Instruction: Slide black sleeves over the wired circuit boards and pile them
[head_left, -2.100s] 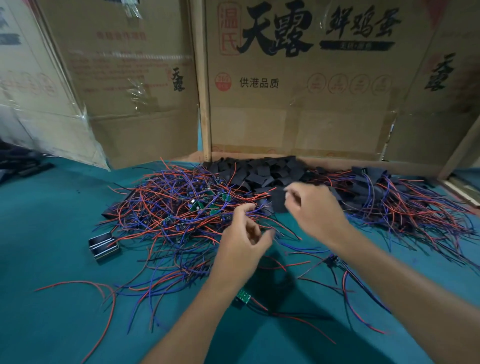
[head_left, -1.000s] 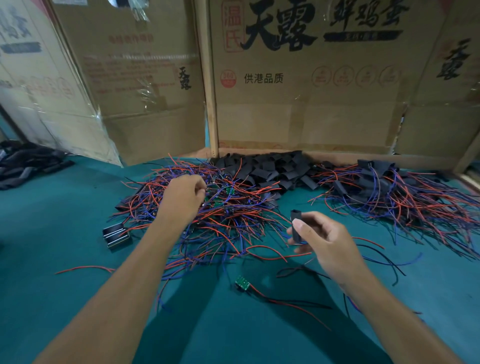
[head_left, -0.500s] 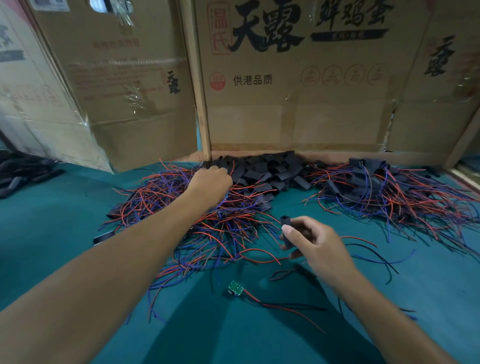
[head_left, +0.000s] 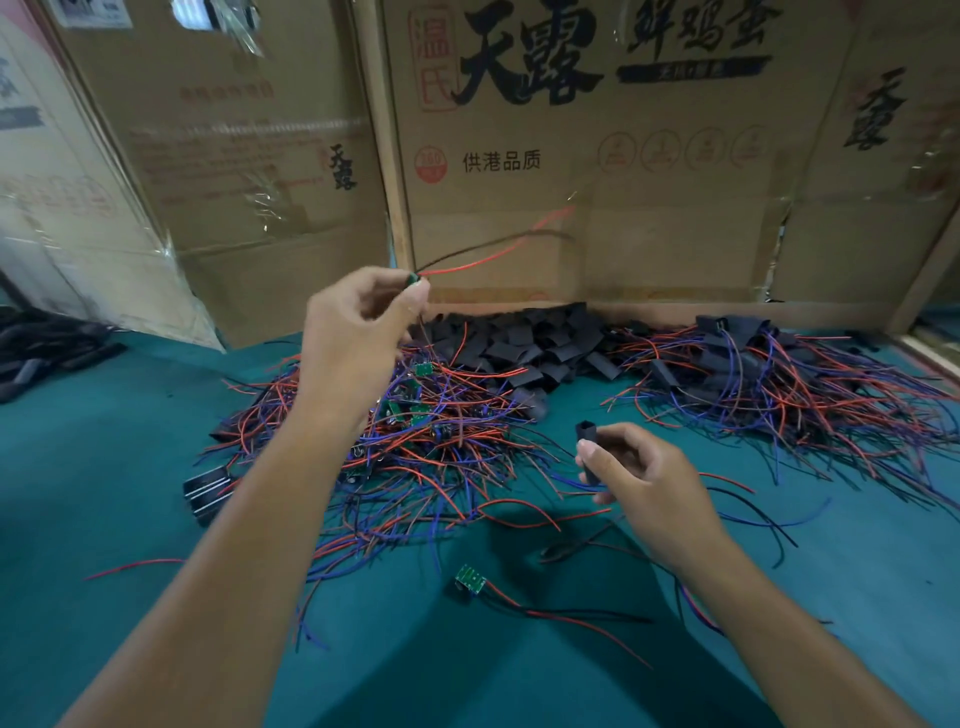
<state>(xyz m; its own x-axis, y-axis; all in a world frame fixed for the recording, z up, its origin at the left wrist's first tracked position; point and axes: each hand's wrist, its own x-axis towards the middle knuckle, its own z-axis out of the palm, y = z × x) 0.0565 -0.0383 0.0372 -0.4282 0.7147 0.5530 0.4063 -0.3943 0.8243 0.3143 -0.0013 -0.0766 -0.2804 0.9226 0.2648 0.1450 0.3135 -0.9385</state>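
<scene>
At the far left edge of the green bench (head_left: 104, 457), well to the left of the heap of unsleeved boards (head_left: 415, 441), lay a dark bundle (head_left: 47, 348) too dim to identify. A small black block with pale stripes (head_left: 207, 488) sat just beside the heap's left fringe, and one stray red wire (head_left: 135, 566) lay nearer the person than that.

The heap of unsleeved boards was a tangle of red and blue leads with small green boards showing among them. The left hand (head_left: 358, 332) was raised above the heap, its thumb and forefinger pinching one wired circuit board (head_left: 414, 279) by its end; only a sliver of green showed at the fingertips, and its red and dark leads trailed up and to the right in front of the cardboard boxes (head_left: 597, 156) that stood behind the heap. The remaining fingers were loosely curled.

Behind and to the right of the heap was a mound of loose black sleeves (head_left: 530, 343), touching the foot of the boxes. In front of the heap, close to the person, a single green board (head_left: 470, 578) lay alone with its leads running rightward.

To the right of the heap, the right hand (head_left: 644, 478) was held low over the bench, fingers and thumb curled around one black sleeve (head_left: 586, 441), held upright with its open end up. Farther right again lay the pile of sleeved boards (head_left: 769, 374), black sleeves at the back and leads fanned forward.
</scene>
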